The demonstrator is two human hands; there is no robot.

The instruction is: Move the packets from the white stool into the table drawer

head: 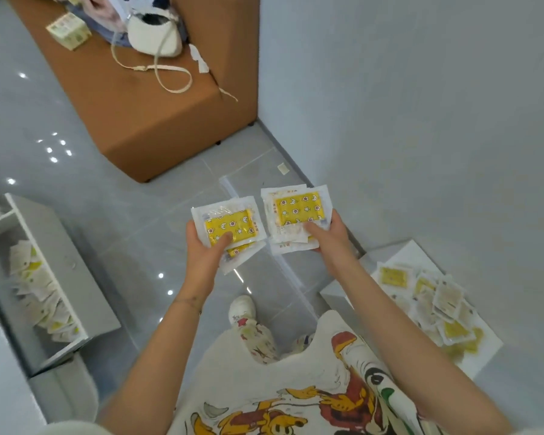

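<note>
My left hand [206,252] grips a small stack of white packets with yellow star-and-moon pads [228,222], thumb on top. My right hand [328,233] grips a second stack of the same packets [297,210]. Both stacks are held side by side over the grey floor in front of me. At the lower right stands the white stool [481,359], with several more packets [437,306] heaped on its top. At the left the white table drawer [76,277] is pulled out, and several packets [41,290] lie inside it.
A brown upholstered bench [157,117] stands ahead against the grey wall, carrying a white bag with a long strap [154,36] and a small box [69,29]. A scrap of paper [283,168] lies on the tiled floor. My feet [242,309] are below my hands.
</note>
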